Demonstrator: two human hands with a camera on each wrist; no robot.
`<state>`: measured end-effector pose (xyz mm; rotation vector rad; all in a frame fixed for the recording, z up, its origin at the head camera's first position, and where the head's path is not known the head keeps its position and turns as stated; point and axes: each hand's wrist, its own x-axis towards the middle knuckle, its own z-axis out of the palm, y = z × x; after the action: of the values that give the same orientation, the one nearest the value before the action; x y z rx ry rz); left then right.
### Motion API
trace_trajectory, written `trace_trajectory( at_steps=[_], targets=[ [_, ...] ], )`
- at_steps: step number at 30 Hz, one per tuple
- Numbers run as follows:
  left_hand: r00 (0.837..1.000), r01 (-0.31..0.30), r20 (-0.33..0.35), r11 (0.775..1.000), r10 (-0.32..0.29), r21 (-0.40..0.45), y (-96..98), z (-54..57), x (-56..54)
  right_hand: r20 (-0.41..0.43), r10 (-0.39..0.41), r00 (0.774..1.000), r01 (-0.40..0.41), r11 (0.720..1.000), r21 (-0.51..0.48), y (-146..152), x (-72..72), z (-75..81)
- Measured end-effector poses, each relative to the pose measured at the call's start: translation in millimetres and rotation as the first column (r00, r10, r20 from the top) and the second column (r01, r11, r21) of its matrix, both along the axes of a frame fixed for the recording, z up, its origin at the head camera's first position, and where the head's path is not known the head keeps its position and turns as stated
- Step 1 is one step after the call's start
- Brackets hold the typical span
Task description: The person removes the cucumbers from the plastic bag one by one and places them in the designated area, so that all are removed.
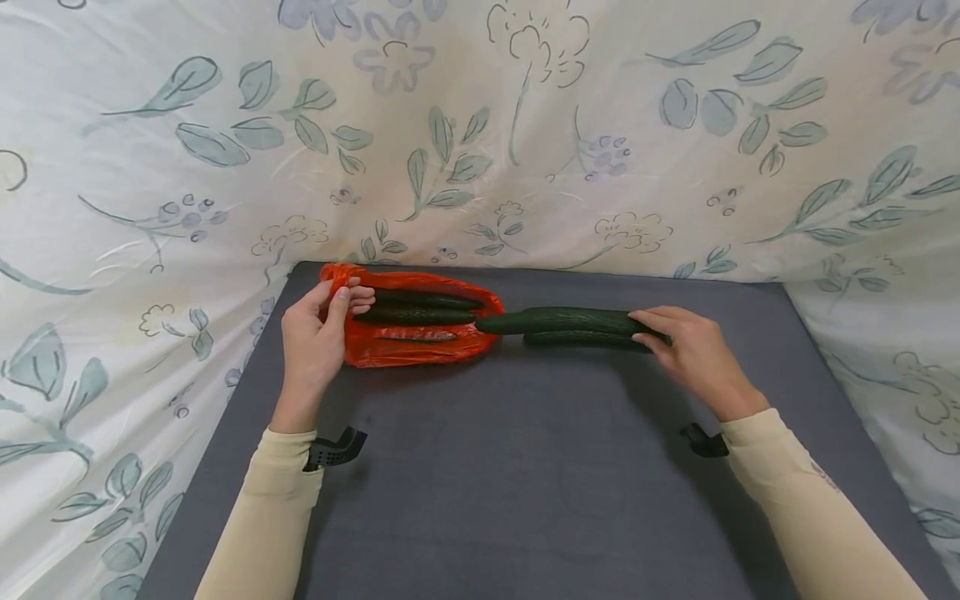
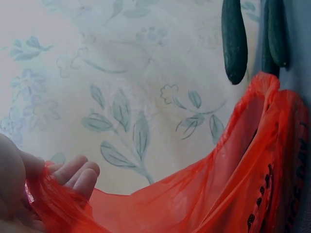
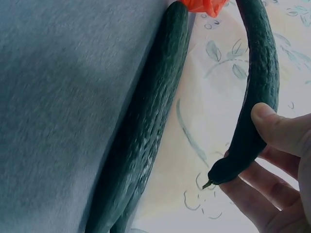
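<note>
- Head view: left hand grips the gathered end of the red bag, probably to steady it and spread its opening. At least two dark green cucumbers lie inside.
- Same view: right hand holds another cucumber, tip at the bag's right edge; more lie under it on the gray counter.
- Left wrist view: fingers curl round the bunched plastic, pulling a slack wall taut. Held cucumber's tip hangs above the bag's rim, apart from it.
- Right wrist view: thumb and fingers pinch the held cucumber near its stem, seemingly leaving the far end free. Two others lie side by side, lengthwise toward the bag.
</note>
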<state>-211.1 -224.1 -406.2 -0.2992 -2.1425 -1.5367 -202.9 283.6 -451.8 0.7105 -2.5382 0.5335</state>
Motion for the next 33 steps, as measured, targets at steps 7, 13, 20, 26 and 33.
trace_trajectory(
  at_steps=[7, 13, 20, 26, 33],
  targets=[
    [1.000, -0.005, 0.004, 1.000, 0.005, 0.006, -0.5, -0.5, 0.3, -0.023, -0.009, 1.000, 0.009, 1.000, 0.009, 11.1, 5.7, 2.5],
    [1.000, -0.004, 0.004, 1.000, 0.004, 0.008, -2.4, -0.9, -0.4, -0.026, -0.012, 1.000, 0.012, 1.000, 0.010, 22.3, 9.2, 0.9],
    [1.000, -0.006, 0.005, 1.000, 0.006, 0.000, -3.9, 1.0, 0.7, -0.024, -0.023, 0.999, 0.024, 1.000, 0.020, 34.0, 12.0, -3.5],
    [1.000, -0.010, 0.005, 1.000, 0.010, -0.009, -2.8, 2.3, 1.9, -0.006, -0.041, 0.999, 0.041, 0.998, 0.036, 44.6, 15.3, -8.0],
    [1.000, -0.017, 0.009, 1.000, 0.017, -0.013, -2.3, 2.8, 2.7, 0.019, -0.052, 0.998, 0.051, 0.997, 0.050, 51.8, 19.5, -15.9]
  ],
)
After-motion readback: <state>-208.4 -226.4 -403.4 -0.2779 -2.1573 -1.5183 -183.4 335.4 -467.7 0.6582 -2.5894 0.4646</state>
